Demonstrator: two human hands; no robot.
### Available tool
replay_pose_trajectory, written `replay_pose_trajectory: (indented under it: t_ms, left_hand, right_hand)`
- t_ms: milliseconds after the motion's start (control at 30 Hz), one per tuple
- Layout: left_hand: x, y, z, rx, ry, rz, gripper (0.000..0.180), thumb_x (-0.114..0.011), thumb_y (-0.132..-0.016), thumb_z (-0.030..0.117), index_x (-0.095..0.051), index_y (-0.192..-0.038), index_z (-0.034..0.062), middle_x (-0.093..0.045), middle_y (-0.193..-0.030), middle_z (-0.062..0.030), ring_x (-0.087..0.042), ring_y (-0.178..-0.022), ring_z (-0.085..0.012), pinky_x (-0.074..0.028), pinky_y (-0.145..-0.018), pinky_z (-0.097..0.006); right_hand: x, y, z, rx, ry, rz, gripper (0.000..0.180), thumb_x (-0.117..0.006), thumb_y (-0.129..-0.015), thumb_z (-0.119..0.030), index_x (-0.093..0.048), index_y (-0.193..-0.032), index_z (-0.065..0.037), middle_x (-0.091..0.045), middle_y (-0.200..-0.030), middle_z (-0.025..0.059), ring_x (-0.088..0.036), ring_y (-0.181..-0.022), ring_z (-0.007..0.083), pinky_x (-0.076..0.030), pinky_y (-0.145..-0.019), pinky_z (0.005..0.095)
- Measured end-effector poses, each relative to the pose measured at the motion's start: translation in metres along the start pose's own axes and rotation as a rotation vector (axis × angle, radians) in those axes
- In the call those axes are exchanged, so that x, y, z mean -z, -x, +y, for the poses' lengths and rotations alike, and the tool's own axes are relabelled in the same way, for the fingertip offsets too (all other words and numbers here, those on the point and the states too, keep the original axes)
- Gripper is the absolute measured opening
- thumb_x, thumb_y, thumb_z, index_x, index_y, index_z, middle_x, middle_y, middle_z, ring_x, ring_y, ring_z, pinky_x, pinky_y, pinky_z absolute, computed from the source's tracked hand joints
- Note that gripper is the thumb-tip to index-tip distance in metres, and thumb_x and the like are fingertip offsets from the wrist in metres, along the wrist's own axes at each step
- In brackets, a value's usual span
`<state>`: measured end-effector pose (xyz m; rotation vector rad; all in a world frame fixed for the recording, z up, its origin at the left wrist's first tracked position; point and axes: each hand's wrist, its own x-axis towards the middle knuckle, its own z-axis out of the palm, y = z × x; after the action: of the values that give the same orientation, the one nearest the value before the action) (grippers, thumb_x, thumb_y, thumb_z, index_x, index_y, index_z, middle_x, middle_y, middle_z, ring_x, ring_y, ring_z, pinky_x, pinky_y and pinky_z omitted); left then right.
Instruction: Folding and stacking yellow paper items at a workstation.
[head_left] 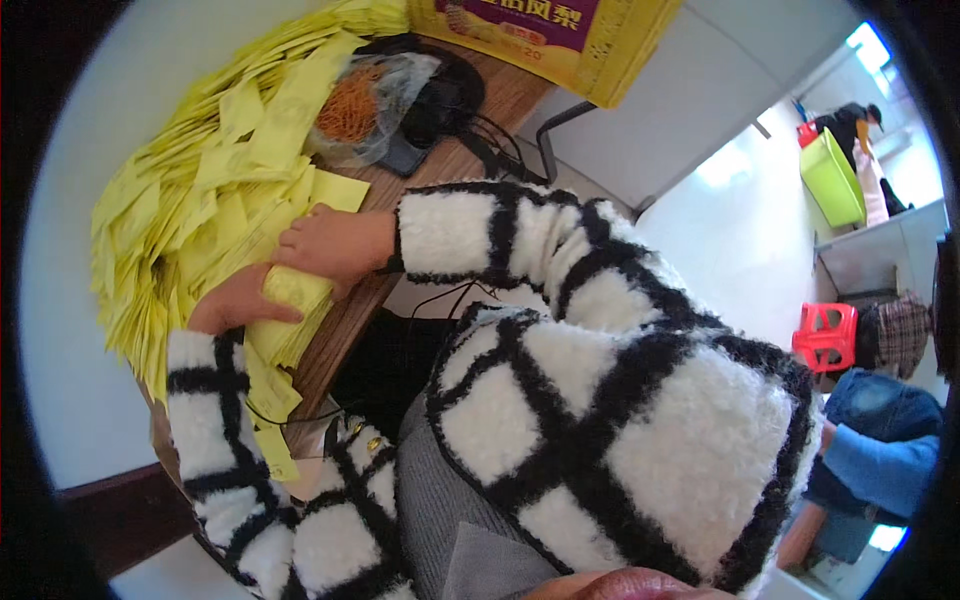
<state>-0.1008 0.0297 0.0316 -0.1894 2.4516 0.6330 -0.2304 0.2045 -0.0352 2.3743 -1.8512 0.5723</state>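
1. My R fingers (295,240) curl narrow over a bundle of yellow slips (303,290); can't tell if they pinch. L hand's (235,297) thumb lies across it, other fingertips hidden; prob. holding.
2. Bundle's near table (512,88) edge, L of centre; long axis approx. lower L to upper R, along that edge, upper end toward band bag.
3. Progress, est.: one bundle gathered, no band visible; big loose heap (170,215) beside it left to do.
4. Beyond: clear band bag (350,105), thin orange loops inside.

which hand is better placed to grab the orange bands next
Probably the right hand: it lies nearer the orange bands, while the left hand sits farther off, at the yellow slips.
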Motion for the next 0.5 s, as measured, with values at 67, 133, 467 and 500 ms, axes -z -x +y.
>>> replay_pose_trajectory:
  t_ms: [67,133,467,500]
  left_hand:
    - [-0.003,-0.004,-0.003,0.051,-0.006,0.028,0.083,-0.088,-0.06,0.038,-0.058,-0.127,-0.0013,-0.064,-0.123,-0.0191,-0.059,-0.116,-0.0302,-0.043,-0.101,-0.037]
    - [-0.005,-0.002,-0.008,0.017,0.066,0.033,0.082,-0.088,-0.06,0.036,-0.058,-0.127,-0.0014,-0.064,-0.123,-0.0184,-0.059,-0.115,-0.0297,-0.043,-0.101,-0.037]
    - [-0.008,-0.011,-0.014,-0.022,0.167,0.05,0.086,-0.09,-0.056,0.031,-0.056,-0.129,0.0008,-0.064,-0.123,-0.0161,-0.059,-0.114,-0.0283,-0.044,-0.1,-0.037]
    - [-0.01,-0.008,-0.015,-0.019,0.164,0.053,0.086,-0.09,-0.056,0.031,-0.056,-0.129,0.0008,-0.064,-0.123,-0.0161,-0.059,-0.114,-0.0283,-0.044,-0.1,-0.037]
  right_hand:
    - [0.0,0.002,0.0,-0.024,0.014,-0.015,0.084,-0.087,-0.058,-0.031,-0.05,-0.13,-0.008,-0.058,-0.112,0.0095,-0.057,-0.108,0.0297,-0.047,-0.085,0.0462]
    - [-0.005,-0.002,0.0,-0.027,0.023,-0.028,0.083,-0.087,-0.059,-0.031,-0.05,-0.129,-0.008,-0.057,-0.112,0.0091,-0.057,-0.108,0.029,-0.046,-0.085,0.0465]
    - [-0.02,-0.005,0.008,-0.024,0.073,0.032,0.077,-0.086,-0.06,-0.034,-0.052,-0.124,-0.009,-0.058,-0.112,0.0084,-0.057,-0.107,0.0282,-0.047,-0.083,0.0457]
    - [-0.016,-0.005,0.003,-0.021,0.068,0.024,0.078,-0.086,-0.059,-0.034,-0.052,-0.124,-0.01,-0.058,-0.112,0.0084,-0.057,-0.107,0.0281,-0.047,-0.082,0.0459]
